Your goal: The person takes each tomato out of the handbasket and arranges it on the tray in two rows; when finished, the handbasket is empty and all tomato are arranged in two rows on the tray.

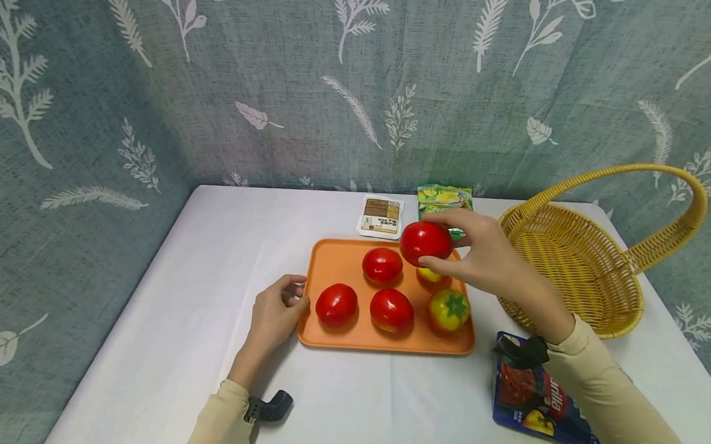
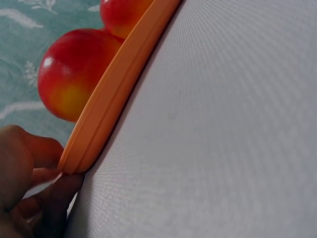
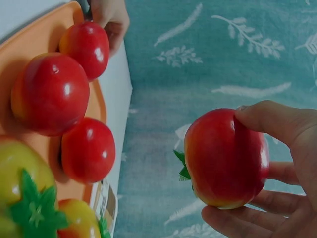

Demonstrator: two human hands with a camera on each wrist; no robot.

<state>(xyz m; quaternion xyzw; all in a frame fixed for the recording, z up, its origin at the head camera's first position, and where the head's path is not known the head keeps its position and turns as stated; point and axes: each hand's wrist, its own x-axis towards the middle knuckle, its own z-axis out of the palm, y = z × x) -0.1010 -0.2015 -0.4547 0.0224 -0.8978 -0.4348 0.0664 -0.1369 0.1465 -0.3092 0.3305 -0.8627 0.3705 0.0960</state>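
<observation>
My right hand holds a red tomato between thumb and fingers, above the tray's far right part. Its green leafy stem end and yellowish patches show in the right wrist view. At the tray's left edge, my left hand grips the rim of the orange tray, fingertips at the corner. On the tray lie three red tomatoes, one at the left, one in the middle and one behind. A yellow-green tomato shows its green calyx; another yellowish tomato is partly hidden by my right hand.
A yellow wicker basket with a tall handle stands at the right. Behind the tray lie a white-edged packet and a green packet. A blue pouch lies partly under my right forearm. Leaf-patterned cloth walls the back.
</observation>
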